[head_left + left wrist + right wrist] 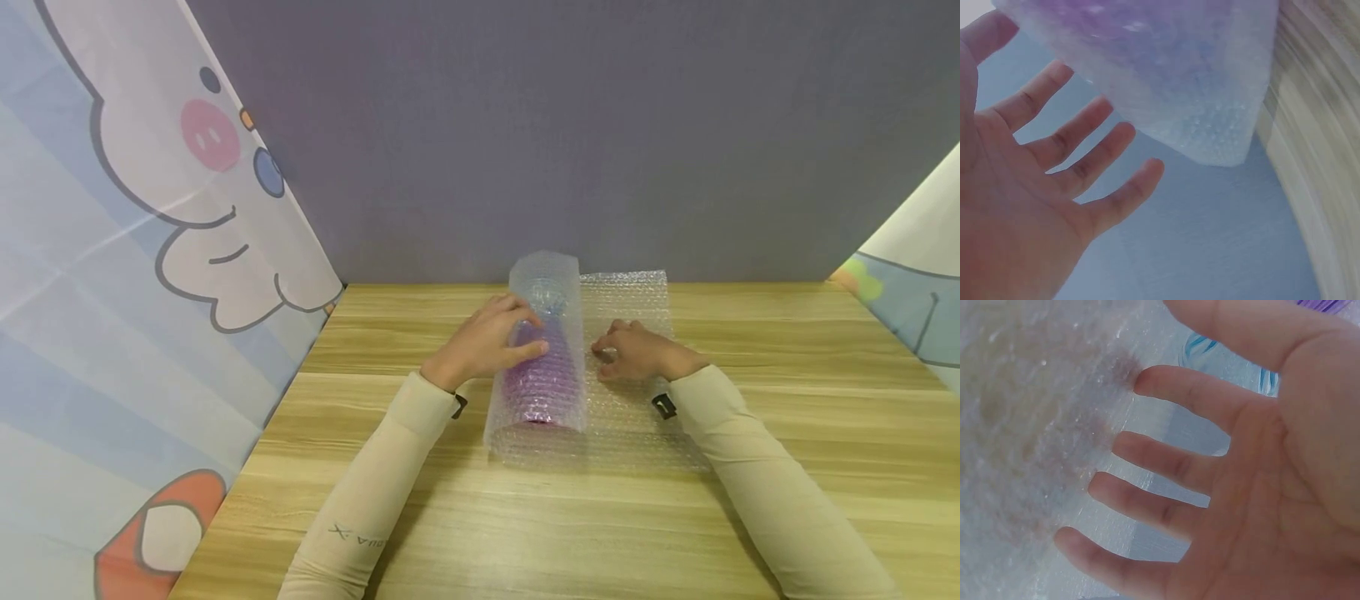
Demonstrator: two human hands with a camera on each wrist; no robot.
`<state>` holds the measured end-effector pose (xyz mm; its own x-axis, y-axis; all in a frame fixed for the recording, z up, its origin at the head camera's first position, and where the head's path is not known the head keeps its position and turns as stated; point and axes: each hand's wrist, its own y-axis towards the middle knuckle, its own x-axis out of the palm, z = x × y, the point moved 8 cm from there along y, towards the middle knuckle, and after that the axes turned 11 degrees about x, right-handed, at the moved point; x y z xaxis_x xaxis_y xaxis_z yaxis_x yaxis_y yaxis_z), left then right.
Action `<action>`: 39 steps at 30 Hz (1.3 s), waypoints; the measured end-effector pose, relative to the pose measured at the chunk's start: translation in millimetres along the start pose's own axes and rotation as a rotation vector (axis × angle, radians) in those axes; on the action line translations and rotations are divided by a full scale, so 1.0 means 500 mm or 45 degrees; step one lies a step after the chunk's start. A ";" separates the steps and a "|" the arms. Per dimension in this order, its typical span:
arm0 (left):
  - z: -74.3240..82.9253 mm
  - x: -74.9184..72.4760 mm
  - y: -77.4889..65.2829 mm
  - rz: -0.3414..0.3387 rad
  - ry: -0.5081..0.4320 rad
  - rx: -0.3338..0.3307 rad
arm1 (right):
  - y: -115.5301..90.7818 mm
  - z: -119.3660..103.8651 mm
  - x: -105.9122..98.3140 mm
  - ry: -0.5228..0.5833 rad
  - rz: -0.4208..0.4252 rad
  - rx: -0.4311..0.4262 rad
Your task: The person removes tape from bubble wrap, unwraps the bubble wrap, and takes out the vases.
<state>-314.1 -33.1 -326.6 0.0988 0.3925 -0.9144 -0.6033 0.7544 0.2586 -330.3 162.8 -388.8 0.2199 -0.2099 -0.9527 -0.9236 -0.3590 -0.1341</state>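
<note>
A grey panel (525, 125) backs the wood-grained table (465, 533) beside cartoon-printed sheets (60, 392).

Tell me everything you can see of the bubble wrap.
The bubble wrap is a clear, shiny, plastic-looking sheet with small bubbles. Its left part curves over a purple and blue thing, which shows through; its right part lies spread on the wood-grained table. The left hand touches the curved part, the right hand the spread part.
</note>
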 end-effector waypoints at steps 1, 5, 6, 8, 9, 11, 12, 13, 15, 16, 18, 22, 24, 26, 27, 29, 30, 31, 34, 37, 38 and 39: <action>0.005 0.000 0.001 -0.009 0.007 0.007 | 0.000 0.000 0.000 -0.001 -0.001 0.001; 0.030 -0.001 0.003 -0.066 0.038 0.046 | 0.001 -0.001 0.000 0.000 -0.009 0.003; 0.038 0.000 0.003 -0.085 0.048 0.062 | 0.001 -0.001 0.000 -0.002 -0.010 0.005; 0.054 0.000 0.003 -0.124 0.061 0.094 | 0.001 -0.002 0.000 -0.003 -0.012 0.005; 0.062 0.001 0.003 -0.145 0.065 0.107 | 0.001 -0.003 -0.001 -0.004 -0.013 0.007; 0.075 0.003 0.001 -0.187 0.061 0.120 | 0.000 -0.003 -0.001 -0.007 -0.015 0.013; 0.080 0.005 -0.001 -0.212 0.063 0.126 | -0.001 -0.004 -0.002 -0.008 -0.017 0.014; 0.085 0.007 -0.003 -0.237 0.063 0.125 | -0.001 -0.005 -0.002 -0.010 -0.017 0.012; 0.093 0.012 -0.007 -0.286 0.053 0.120 | 0.000 -0.005 -0.002 -0.012 -0.015 0.008; 0.096 0.013 -0.009 -0.307 0.052 0.116 | 0.000 -0.006 -0.002 -0.015 -0.012 0.003; 0.101 0.016 -0.014 -0.348 0.050 0.104 | 0.001 -0.007 -0.003 -0.018 -0.004 -0.009; 0.111 0.020 -0.025 -0.416 0.045 0.080 | -0.001 -0.009 -0.005 -0.016 0.001 -0.015; 0.118 0.022 -0.029 -0.448 0.042 0.085 | -0.002 -0.009 -0.005 -0.009 -0.001 -0.011; 0.124 0.024 -0.032 -0.471 0.035 0.093 | -0.003 -0.010 -0.005 -0.003 -0.004 -0.007; 0.126 0.025 -0.034 -0.480 0.035 0.096 | -0.004 -0.010 -0.006 -0.001 -0.006 -0.006; 0.129 0.025 -0.035 -0.482 0.033 0.104 | -0.004 -0.010 -0.006 -0.001 -0.009 -0.003; 0.130 0.025 -0.035 -0.478 0.034 0.105 | -0.004 -0.010 -0.005 -0.001 -0.012 -0.001; 0.130 0.024 -0.035 -0.466 0.036 0.113 | -0.004 -0.010 -0.005 -0.001 -0.013 0.001; 0.129 0.019 -0.033 -0.424 0.039 0.137 | -0.003 -0.009 -0.004 0.000 -0.016 0.006; 0.128 0.011 -0.030 -0.377 0.038 0.154 | -0.003 -0.008 -0.003 0.000 -0.009 0.001; 0.128 0.007 -0.029 -0.366 0.036 0.153 | -0.002 -0.008 -0.003 -0.003 -0.005 -0.001; 0.127 0.004 -0.029 -0.355 0.035 0.151 | -0.002 -0.007 -0.002 -0.005 -0.003 -0.002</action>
<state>-255.1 -9.8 -312.6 0.2254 0.1486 -0.9629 -0.4591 0.8879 0.0296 -328.7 160.2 -386.9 0.2207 -0.2055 -0.9534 -0.9226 -0.3611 -0.1357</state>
